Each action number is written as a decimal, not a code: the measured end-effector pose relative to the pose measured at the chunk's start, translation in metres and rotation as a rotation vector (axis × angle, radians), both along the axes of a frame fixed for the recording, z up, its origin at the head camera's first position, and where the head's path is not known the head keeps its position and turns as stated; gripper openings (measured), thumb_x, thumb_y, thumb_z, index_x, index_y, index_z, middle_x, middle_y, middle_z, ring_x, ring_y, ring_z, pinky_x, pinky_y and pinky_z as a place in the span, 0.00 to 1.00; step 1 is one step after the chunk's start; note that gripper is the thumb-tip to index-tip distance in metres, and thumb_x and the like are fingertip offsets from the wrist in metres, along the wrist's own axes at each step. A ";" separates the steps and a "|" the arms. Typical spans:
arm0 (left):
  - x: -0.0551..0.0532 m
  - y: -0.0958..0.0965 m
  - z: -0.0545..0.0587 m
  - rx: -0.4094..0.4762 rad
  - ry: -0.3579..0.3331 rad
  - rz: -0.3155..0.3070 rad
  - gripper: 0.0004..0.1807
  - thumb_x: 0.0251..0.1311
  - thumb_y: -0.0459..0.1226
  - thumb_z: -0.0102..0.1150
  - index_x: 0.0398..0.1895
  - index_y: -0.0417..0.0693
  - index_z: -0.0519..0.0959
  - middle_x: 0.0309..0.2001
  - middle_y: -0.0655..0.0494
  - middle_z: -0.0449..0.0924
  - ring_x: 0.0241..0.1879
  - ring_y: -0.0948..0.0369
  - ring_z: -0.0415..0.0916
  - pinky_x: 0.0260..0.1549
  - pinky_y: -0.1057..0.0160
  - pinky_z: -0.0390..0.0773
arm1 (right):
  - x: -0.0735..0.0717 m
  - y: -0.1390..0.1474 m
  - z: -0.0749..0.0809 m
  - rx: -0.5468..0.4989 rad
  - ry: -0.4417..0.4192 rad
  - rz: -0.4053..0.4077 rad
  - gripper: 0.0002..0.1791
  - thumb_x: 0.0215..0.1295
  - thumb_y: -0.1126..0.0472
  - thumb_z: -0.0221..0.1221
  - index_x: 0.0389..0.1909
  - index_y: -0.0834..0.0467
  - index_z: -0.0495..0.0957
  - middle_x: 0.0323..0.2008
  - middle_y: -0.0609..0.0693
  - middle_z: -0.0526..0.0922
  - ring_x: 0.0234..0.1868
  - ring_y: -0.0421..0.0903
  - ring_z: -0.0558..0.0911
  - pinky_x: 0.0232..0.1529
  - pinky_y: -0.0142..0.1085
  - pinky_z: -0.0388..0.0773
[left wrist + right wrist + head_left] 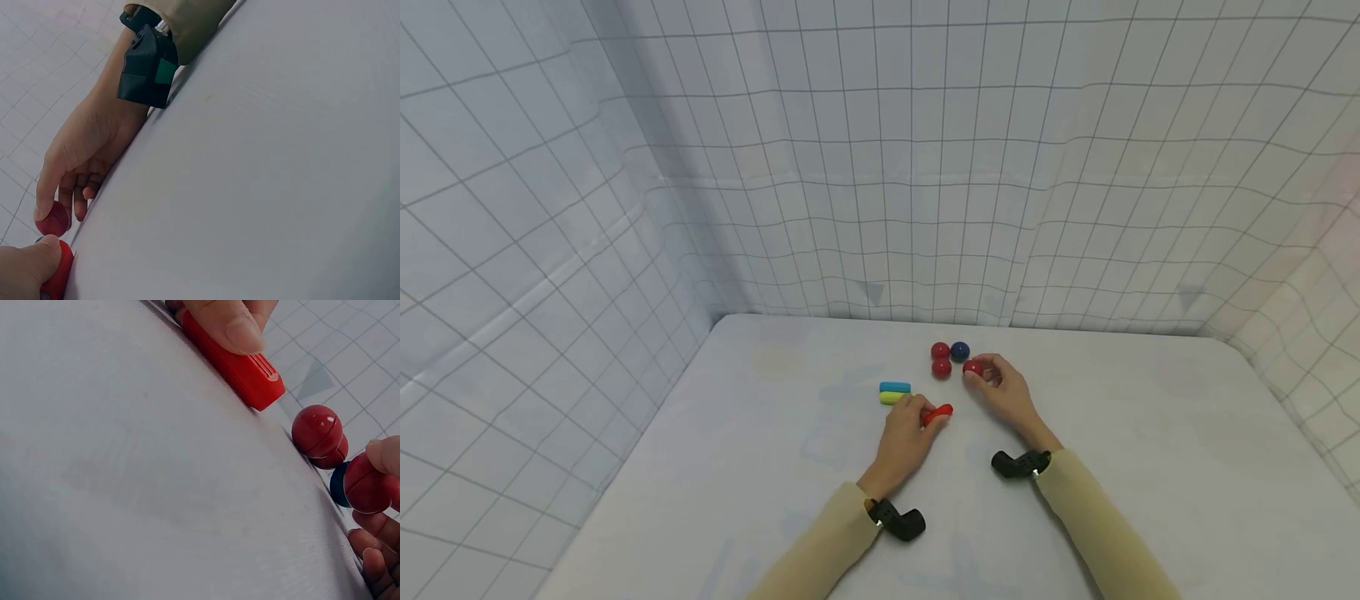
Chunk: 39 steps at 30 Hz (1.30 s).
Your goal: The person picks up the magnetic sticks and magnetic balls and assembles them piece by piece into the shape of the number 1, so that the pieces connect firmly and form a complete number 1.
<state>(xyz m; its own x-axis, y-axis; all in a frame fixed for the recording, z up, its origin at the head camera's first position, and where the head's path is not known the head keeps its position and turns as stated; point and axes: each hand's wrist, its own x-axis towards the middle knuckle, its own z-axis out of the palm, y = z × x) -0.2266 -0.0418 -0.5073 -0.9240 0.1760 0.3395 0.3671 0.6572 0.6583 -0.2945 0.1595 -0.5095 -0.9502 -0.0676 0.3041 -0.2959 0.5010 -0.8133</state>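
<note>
My left hand [902, 440] pinches a short red plastic stick [240, 369] with ribs near its end, shaped like a stubby highlighter. It lies low along the white table, thumb on top. Farther to the right, my right hand [1011, 400] holds a glossy red ball [369, 487] with a seam line between thumb and fingers. Just left of that ball are two more red balls [941, 367], one behind the other, and a dark blue ball [960, 351]. Beside the left fingers lie a blue stick [895, 387] and a yellow stick [891, 398], side by side; the hand partly covers the yellow one.
The white table [760, 425] reaches back to a white curtain [910, 167] with a dark grid, which also hangs at both sides. A black wrist device [901, 522] sits on the left forearm, another black device [1018, 465] on the right.
</note>
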 end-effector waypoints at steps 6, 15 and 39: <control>-0.003 0.013 0.001 0.021 0.004 0.008 0.13 0.60 0.42 0.63 0.38 0.43 0.75 0.30 0.58 0.66 0.29 0.63 0.64 0.28 0.68 0.67 | 0.000 0.000 -0.001 0.036 0.004 0.003 0.20 0.63 0.54 0.62 0.53 0.59 0.76 0.38 0.52 0.78 0.39 0.47 0.74 0.38 0.38 0.70; -0.010 0.025 0.003 0.000 -0.017 0.049 0.12 0.62 0.43 0.60 0.37 0.43 0.74 0.30 0.57 0.65 0.29 0.63 0.64 0.28 0.68 0.67 | 0.000 0.000 -0.002 0.007 0.023 -0.005 0.21 0.62 0.56 0.64 0.53 0.60 0.76 0.37 0.53 0.79 0.37 0.47 0.75 0.36 0.36 0.71; -0.015 0.034 0.006 0.002 0.016 0.072 0.12 0.60 0.42 0.63 0.35 0.40 0.80 0.27 0.57 0.69 0.26 0.64 0.64 0.24 0.70 0.66 | 0.003 0.004 -0.003 -0.046 0.034 -0.090 0.20 0.59 0.52 0.65 0.47 0.60 0.78 0.35 0.53 0.80 0.37 0.47 0.76 0.38 0.37 0.71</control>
